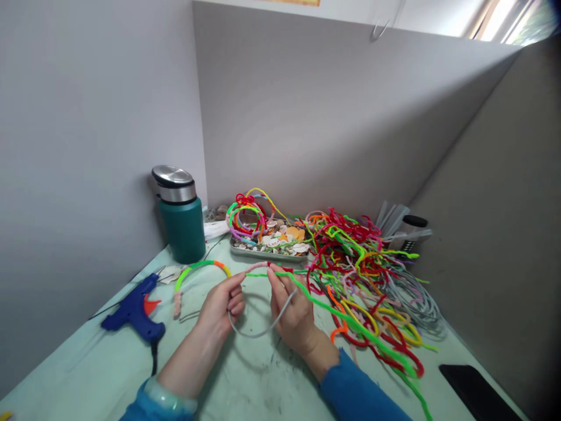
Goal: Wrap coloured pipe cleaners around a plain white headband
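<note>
Both hands are on a grey wire (258,336) partly wrapped in coloured pipe cleaner. A curved wrapped stretch (197,265) in green, orange and yellow reaches out to the left of my left hand (223,301), its end pale pink. My left hand is closed, thumb and finger pinching the wrapped wire. Between the hands the wrap is pink, turning red near my right fingertips. My right hand (291,304) pinches there too, beside a bright green pipe cleaner (350,320) that runs across it and trails to the lower right. Bare wire loops below the hands.
A blue glue gun (135,310) lies left, near a green bottle (182,228). Behind the hands, a metal tray (272,255) holds small pieces, with coloured rings (248,219) on it. Right are tangled pipe cleaners (350,245), grey wire coils (416,304) and a black phone-like slab (477,392).
</note>
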`<state>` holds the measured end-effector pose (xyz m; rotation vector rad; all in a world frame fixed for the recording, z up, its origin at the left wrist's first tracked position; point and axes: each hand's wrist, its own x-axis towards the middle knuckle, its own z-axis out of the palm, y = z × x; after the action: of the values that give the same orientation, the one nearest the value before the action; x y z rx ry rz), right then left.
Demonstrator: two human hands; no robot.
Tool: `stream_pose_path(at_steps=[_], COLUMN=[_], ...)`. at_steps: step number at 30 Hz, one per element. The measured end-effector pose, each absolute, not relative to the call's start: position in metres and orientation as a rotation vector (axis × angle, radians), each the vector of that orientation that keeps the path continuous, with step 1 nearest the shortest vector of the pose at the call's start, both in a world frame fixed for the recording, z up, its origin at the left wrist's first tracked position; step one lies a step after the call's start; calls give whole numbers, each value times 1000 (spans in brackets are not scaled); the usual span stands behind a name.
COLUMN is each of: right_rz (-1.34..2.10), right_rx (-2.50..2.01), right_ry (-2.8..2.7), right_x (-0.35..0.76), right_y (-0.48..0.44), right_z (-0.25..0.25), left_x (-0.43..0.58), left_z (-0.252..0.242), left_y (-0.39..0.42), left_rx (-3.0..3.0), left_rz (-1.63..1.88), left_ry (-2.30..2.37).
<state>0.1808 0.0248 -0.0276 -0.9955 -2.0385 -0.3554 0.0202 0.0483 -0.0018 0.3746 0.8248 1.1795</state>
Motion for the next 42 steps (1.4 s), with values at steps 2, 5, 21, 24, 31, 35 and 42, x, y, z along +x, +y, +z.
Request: stream_pose_path(at_steps=[2,5,21,24,31,35,42], right_rz=[-247,-99,644,1029,1019,545,584], right_rx=[-972,-940,-1102,-997,-806,-830,-757], right_ry=[-2007,-1982,-1525,-1465,-2243,-2454,-2179], right_x=[180,177,192,203,218,209,211], right_y=[25,26,43,48,34,30,42], right_z=[-29,-29,-26,-14,17,18,5], left_x=[21,23,18,20,28,30,28], left_z=[-4,-5,-2,-3,-1,0,0], left_y=[48,47,49,45,37,37,38], left_rx=[400,432,542,606,886,911,951], left_rz=[1198,1216,948,854,712,725,740], left_ry=[868,895,853,891,1152,1187,1123])
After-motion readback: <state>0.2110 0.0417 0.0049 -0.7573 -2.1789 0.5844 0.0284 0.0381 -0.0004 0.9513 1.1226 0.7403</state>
